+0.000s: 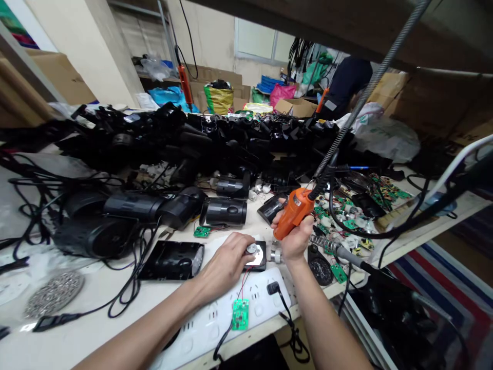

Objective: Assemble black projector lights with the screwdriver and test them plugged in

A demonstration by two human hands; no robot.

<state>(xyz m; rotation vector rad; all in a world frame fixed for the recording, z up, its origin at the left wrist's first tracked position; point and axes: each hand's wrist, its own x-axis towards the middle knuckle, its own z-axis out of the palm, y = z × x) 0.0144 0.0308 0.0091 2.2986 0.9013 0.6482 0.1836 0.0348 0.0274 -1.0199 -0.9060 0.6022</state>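
My right hand (296, 239) is wrapped around an orange electric screwdriver (295, 211), which hangs from a coiled metal spring and black cord. Its tip is hidden from me. My left hand (233, 252) has its fingers curled at a small round silver part (251, 248), which sits over a black housing (262, 253) with a white face. Thin red wires lead down from there to a green circuit board (240, 314) lying on a white power strip (200, 329). A clear and silver cylindrical piece (275, 254) stands between my hands.
Black plastic casings (224, 211) and tangled cables crowd the bench, with a large heap behind. Left lies an open black shell (171, 259) and a round dish of screws (55, 294). On the right are loose circuit boards (339, 273) and a soldering iron in a coiled holder (341, 252).
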